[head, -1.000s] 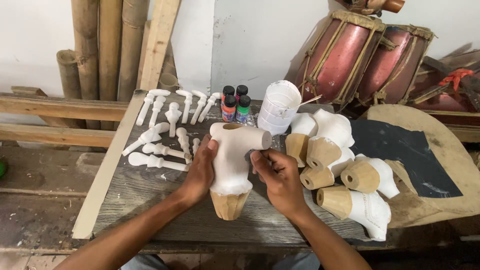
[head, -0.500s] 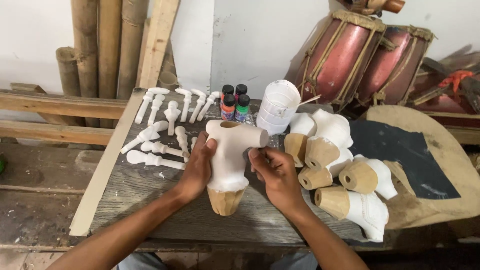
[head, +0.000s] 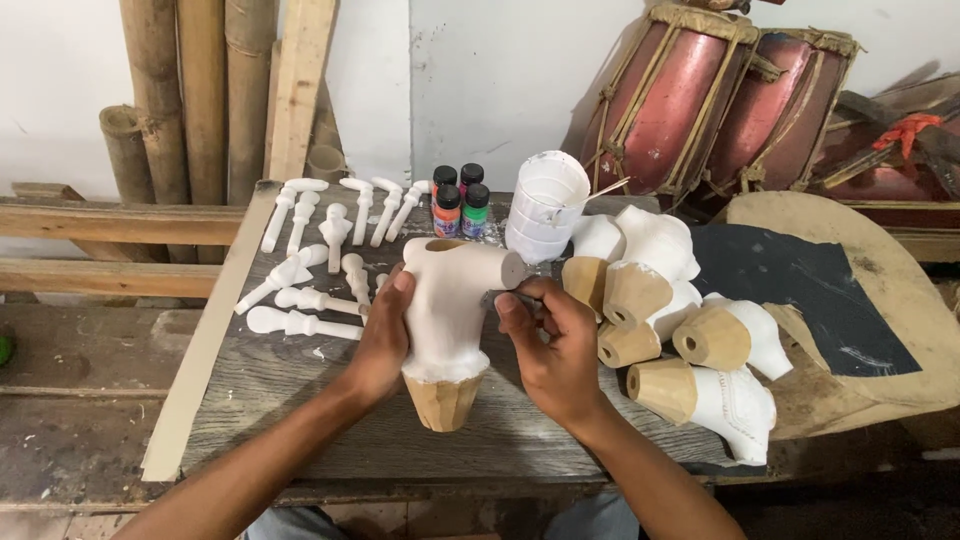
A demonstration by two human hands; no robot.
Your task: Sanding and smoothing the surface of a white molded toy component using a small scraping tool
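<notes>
Head view: white-primed wooden torso (head: 447, 310) stands upright on the table (head: 300, 390) — left hand (head: 380, 335) grips its side, right hand (head: 550, 345) pinches a small tool at its stub arm

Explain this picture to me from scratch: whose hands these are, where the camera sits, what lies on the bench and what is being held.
The view comes from a camera worn on a person's head, looking down, so both bare hands are that person's own. The left hand grips the side of a white-coated wooden figure body with a bare wood base, standing on a grey wooden bench. The right hand pinches something small against the body's stubby right end; what it is cannot be made out. To the left lie small white carved pieces. Behind stand four little paint bottles and a white plastic cup. To the right is a heap of similar bodies, a dark sheet, and two red drums behind.
</notes>
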